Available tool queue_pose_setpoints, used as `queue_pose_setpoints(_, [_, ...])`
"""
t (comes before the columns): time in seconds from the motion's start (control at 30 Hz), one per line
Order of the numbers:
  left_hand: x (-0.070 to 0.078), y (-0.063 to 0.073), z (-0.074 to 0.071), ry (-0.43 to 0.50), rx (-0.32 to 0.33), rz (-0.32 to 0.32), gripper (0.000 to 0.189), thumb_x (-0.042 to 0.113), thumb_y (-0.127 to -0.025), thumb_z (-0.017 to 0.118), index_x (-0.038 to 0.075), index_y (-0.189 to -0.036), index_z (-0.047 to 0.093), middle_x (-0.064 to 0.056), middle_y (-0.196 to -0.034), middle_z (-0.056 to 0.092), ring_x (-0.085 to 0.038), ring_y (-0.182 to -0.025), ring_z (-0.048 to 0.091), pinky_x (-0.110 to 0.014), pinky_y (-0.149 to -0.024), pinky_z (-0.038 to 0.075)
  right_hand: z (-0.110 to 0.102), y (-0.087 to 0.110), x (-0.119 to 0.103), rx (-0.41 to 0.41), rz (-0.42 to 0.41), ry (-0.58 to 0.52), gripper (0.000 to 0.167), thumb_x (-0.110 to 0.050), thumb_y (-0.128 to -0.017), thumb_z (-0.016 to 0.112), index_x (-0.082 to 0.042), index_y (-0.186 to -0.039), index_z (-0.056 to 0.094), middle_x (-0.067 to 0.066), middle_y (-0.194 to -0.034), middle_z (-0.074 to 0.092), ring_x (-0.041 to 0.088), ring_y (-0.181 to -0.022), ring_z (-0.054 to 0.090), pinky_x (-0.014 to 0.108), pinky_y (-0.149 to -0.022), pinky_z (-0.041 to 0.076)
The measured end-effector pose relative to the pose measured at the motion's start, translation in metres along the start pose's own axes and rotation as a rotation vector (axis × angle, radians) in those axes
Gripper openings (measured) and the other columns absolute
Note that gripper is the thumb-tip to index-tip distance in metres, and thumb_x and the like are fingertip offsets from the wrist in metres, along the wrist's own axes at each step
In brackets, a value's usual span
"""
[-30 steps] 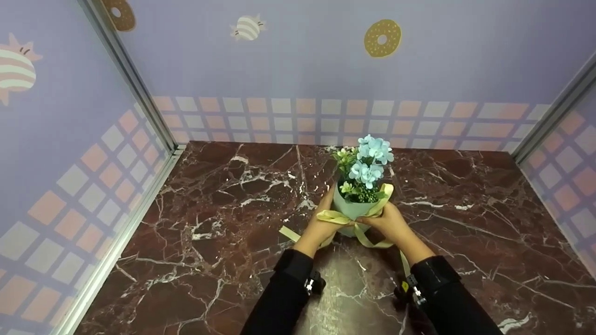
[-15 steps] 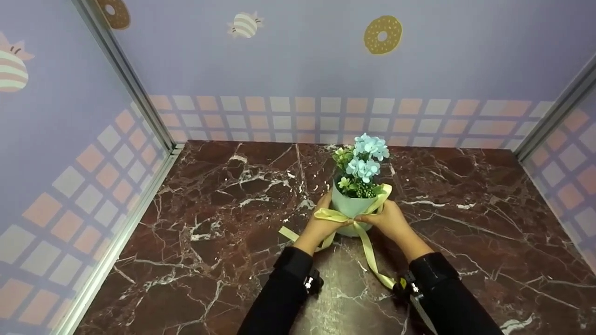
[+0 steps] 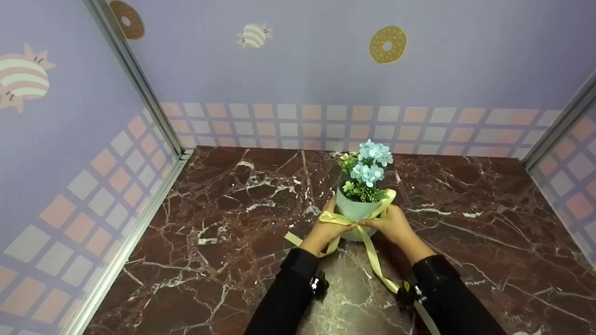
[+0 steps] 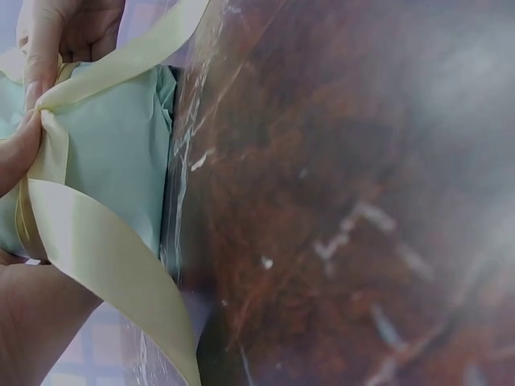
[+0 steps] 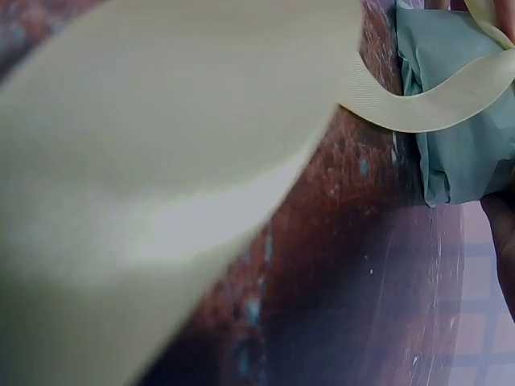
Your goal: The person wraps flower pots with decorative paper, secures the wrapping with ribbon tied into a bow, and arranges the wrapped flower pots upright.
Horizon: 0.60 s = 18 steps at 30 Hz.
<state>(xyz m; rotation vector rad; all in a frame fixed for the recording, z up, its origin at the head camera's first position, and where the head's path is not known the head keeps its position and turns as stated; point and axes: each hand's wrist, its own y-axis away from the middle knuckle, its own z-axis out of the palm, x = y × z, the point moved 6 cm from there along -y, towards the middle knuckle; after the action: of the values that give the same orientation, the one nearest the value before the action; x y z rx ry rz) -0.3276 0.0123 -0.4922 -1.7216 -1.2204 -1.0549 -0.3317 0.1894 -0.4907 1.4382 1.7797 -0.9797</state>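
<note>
A flower pot [image 3: 352,208] wrapped in pale green paper stands on the table, holding artificial blue flowers [image 3: 371,165] and small yellow-green sprigs [image 3: 348,163]. Pale yellow ribbon [image 3: 371,251] goes round its middle and is tied or crossed in front. My left hand [image 3: 328,229] grips the pot's left side, and my right hand [image 3: 390,225] grips its right side. Both thumbs meet over the ribbon's crossing, as the left wrist view shows with the wrapped pot [image 4: 113,153]. Ribbon [image 5: 161,161] fills much of the right wrist view, blurred. Fingers behind the pot are hidden.
The dark red marble table [image 3: 233,279] is bounded by a purple back wall [image 3: 298,70] and side panels. One ribbon tail [image 3: 292,238] sticks out left of my left hand. Another runs down to the camera on my right wrist [image 3: 409,293].
The right ribbon tail, looped near my right hand one second ago, now hangs straighter down toward my right wrist. The head view has shifted slightly. Both hands keep their hold on the pot.
</note>
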Motion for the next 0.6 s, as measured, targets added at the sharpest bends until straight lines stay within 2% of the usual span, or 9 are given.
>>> queue_pose_setpoints(0.1, [-0.002,-0.002,-0.003,0.021,0.000,0.008,0.100,0.014,-0.073,0.083,0.001,-0.153,0.024,-0.023,-0.149,0.033,-0.036,-0.135,0.036,-0.043,-0.112,0.030,0.002,-0.006,-0.001,0.005,-0.003,0.019,0.034,-0.016,-0.069,0.089,0.002,-0.089,0.068,0.010,-0.082,0.070,0.016,-0.069,0.060,0.028,-0.061,0.050])
queue_pose_setpoints(0.33, [-0.004,-0.018,-0.011,-0.008,-0.012,-0.004,0.101,0.017,-0.077,0.080,0.000,-0.154,0.018,-0.023,-0.152,0.029,-0.035,-0.139,0.030,-0.041,-0.115,0.025,0.003,-0.024,-0.003,0.006,-0.013,0.014,0.033,-0.016,-0.070,0.089,0.003,-0.087,0.068,0.009,-0.079,0.069,0.015,-0.065,0.060,0.027,-0.057,0.050])
queue_pose_setpoints(0.43, [-0.007,-0.020,-0.011,0.032,-0.018,-0.015,0.101,0.016,-0.078,0.080,0.001,-0.154,0.016,-0.022,-0.153,0.027,-0.035,-0.139,0.030,-0.041,-0.114,0.026,0.005,-0.027,0.000,0.013,0.005,0.001,0.030,-0.016,-0.070,0.089,0.001,-0.083,0.068,0.008,-0.073,0.068,0.013,-0.059,0.058,0.025,-0.054,0.049])
queue_pose_setpoints(0.6, [-0.008,-0.024,-0.012,0.080,-0.032,-0.012,0.101,0.015,-0.079,0.079,0.001,-0.155,0.014,-0.021,-0.155,0.026,-0.034,-0.140,0.029,-0.040,-0.114,0.026,0.006,-0.032,0.006,0.027,0.021,-0.025,0.030,-0.018,-0.070,0.089,0.000,-0.082,0.069,0.006,-0.072,0.068,0.013,-0.061,0.060,0.025,-0.056,0.050])
